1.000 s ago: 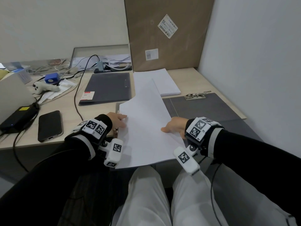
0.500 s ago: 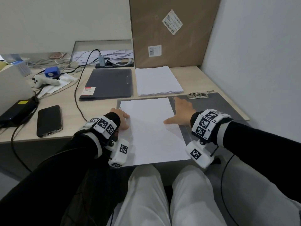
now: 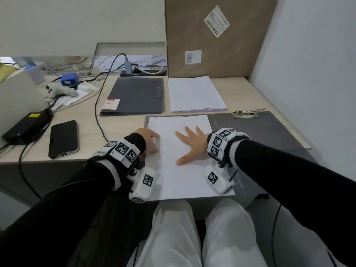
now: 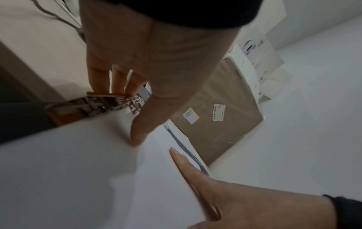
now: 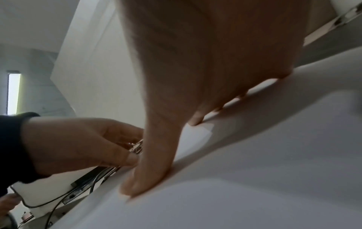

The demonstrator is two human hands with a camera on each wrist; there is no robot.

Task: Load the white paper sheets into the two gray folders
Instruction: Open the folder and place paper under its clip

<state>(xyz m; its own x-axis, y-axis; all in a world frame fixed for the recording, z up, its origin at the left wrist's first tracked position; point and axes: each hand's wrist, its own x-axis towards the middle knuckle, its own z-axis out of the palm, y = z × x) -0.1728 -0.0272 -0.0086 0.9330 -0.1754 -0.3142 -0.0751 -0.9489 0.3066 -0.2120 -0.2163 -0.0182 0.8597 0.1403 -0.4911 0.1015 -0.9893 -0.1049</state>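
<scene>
Right hand (image 3: pixel 192 144) lies flat, fingers spread, on the paper sheets (image 3: pixel 185 170).

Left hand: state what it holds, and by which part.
The left hand grips the open folder's metal clip at the sheet's left edge; exact finger placement is blurred.

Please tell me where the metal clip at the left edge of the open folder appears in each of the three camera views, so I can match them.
Head: the metal clip barely shows, left of centre, just beyond the left hand at the sheets' left edge.
Left wrist: centre left, shiny bar under the fingers.
Right wrist: centre left, at the left hand's fingers.
Shared landmark: the right hand flat on the sheets.
</scene>
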